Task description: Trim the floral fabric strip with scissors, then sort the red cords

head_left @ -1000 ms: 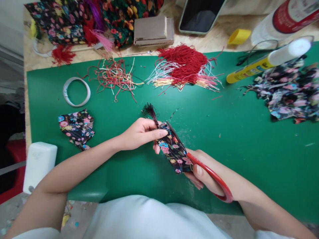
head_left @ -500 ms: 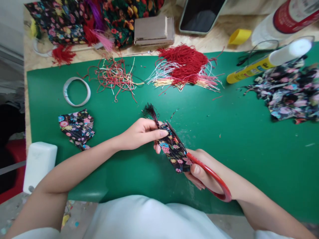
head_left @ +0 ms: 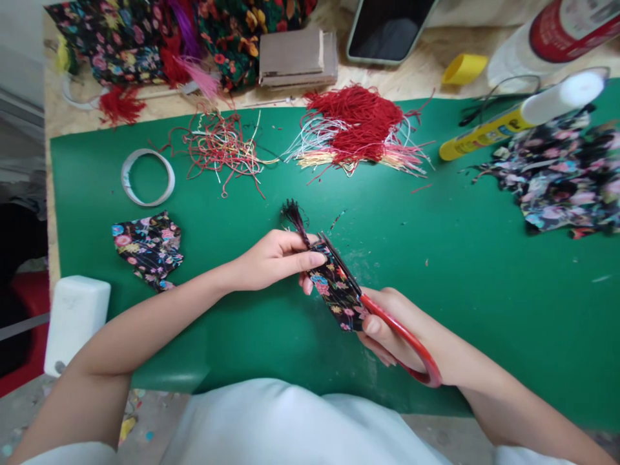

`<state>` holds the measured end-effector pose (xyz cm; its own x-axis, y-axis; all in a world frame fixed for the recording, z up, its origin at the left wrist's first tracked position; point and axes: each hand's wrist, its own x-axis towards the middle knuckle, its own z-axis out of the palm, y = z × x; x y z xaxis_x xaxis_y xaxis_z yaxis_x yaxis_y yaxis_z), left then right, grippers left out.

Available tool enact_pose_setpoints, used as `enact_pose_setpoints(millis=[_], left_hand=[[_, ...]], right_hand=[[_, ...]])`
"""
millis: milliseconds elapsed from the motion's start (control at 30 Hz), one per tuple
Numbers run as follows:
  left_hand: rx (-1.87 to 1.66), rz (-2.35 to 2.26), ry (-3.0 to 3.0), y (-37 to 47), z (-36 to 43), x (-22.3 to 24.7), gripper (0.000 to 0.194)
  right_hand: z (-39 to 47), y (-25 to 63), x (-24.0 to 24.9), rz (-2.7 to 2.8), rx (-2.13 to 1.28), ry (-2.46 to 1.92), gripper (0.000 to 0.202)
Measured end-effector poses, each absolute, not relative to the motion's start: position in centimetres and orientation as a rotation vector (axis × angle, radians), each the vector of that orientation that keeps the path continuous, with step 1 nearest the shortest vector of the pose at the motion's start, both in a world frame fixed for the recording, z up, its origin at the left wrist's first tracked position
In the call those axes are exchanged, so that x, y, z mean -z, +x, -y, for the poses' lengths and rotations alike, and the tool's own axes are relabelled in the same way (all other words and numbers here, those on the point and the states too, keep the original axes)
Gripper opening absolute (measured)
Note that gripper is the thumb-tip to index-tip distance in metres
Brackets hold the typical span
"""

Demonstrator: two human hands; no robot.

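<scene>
A black floral piece of fabric (head_left: 334, 290) is pinched between the thumb and fingers of my left hand (head_left: 276, 259). From its upper left end sticks out a dark tassel (head_left: 294, 216). My right hand (head_left: 394, 326) is closed round the red handles of a pair of scissors (head_left: 402, 332). The dark blades lie along the fabric's upper right edge, their tips near my left thumb. Whether the blades are fully together is hard to make out. My right fingers are partly hidden under the handles and the fabric's lower end.
A green mat (head_left: 232, 336) covers the table. Further back lie red and white cords (head_left: 358, 126), tangled cords (head_left: 223, 148), a glue stick (head_left: 523, 116) and fabric scraps (head_left: 557, 174). On the left are a white ring (head_left: 148, 177), another floral piece (head_left: 148, 248) and a white box (head_left: 76, 323).
The scissors and my right hand have shifted slightly up and left along the fabric's edge. My left hand still grips the fabric in nearly the same spot.
</scene>
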<state>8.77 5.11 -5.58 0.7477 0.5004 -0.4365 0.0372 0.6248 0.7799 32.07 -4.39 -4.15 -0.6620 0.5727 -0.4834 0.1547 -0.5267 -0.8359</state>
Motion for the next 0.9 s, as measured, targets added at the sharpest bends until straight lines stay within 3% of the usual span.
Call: enact_pose_setpoints(millis=[300, 900], left_hand=[[-0.342, -0.593, 0.871, 8.88, -5.04, 5.86, 0.048], [-0.32, -0.624, 0.891, 8.75, -4.95, 5.71, 0.051]], right_hand=[[4.19, 31.81, 3.63, 1.24, -2.321, -1.081, 0.064], [4.29, 32.37, 4.32, 1.508, -2.193, -0.979, 0.086]])
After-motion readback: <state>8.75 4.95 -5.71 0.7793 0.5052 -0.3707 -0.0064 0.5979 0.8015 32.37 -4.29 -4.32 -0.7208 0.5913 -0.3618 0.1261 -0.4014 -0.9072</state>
